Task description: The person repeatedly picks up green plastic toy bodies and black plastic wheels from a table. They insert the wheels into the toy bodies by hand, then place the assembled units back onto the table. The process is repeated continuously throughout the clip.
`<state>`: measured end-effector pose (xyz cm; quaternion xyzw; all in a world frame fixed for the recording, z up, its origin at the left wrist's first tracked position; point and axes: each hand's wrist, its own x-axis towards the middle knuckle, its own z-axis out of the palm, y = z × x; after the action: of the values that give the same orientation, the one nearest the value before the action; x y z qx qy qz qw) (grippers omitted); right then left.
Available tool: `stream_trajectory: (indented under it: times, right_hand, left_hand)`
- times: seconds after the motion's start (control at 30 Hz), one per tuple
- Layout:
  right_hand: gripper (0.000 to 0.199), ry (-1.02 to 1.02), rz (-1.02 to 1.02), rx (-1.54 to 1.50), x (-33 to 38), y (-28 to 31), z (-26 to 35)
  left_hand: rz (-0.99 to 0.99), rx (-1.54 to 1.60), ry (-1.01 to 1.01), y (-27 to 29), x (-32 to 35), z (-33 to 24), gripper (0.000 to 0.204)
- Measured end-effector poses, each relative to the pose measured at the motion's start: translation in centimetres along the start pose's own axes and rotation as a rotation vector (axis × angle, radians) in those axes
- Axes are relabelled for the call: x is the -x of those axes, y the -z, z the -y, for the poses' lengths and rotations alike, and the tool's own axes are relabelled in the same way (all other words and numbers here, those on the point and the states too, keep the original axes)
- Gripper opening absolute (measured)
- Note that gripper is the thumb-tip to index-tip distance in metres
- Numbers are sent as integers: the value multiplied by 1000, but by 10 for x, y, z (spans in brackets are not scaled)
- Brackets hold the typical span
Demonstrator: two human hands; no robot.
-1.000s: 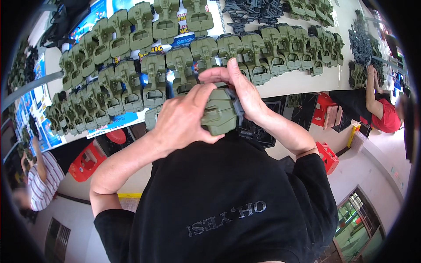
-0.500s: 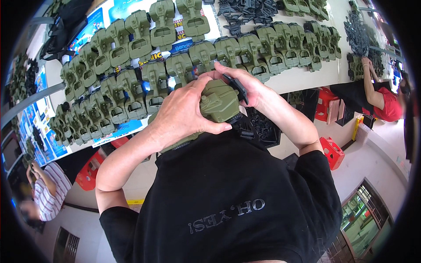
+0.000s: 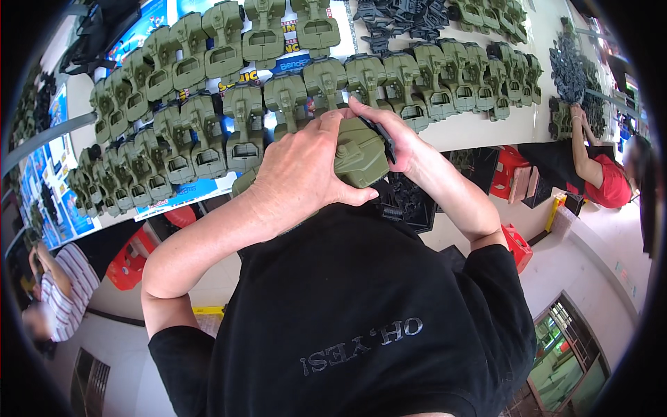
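Note:
Close to my chest I hold an olive-green toy vehicle body (image 3: pixel 361 154), tilted, between both hands. My left hand (image 3: pixel 302 161) is closed around its left side, with the thumb along the near edge. My right hand (image 3: pixel 399 139) grips a flat black plastic part (image 3: pixel 384 142) against the right end of the body. The right fingertips are partly hidden behind the body, so whether the black part is seated in it I cannot tell.
Rows of similar green vehicle bodies (image 3: pixel 244 128) stand on the table ahead. A heap of black parts (image 3: pixel 403 19) lies at the back, and more black pieces sit in a dark tray (image 3: pixel 420 221) below my right forearm. Co-workers sit at far left and right, near red stools (image 3: pixel 515 247).
The toy body and both hands have shifted slightly to the right in the picture. My grip looks the same, and the black part stays at the body's right end.

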<state>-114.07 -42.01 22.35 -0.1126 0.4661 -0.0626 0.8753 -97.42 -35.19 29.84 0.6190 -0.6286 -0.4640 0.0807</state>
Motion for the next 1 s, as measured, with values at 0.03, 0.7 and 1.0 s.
stream_trajectory:
  times: [0.03,0.7,1.0]
  right_hand:
    - [42,34,5,18,1,-1,-2]
    - [43,585,23,471,38,-25,-63]
    - [61,221,101,39,15,-32,3]
  left_hand:
    - [-9,-12,0,-2,0,0,91]
    - [-166,-260,-499,-28,49,16,91]
    - [57,302,-331,23,-13,48,101]
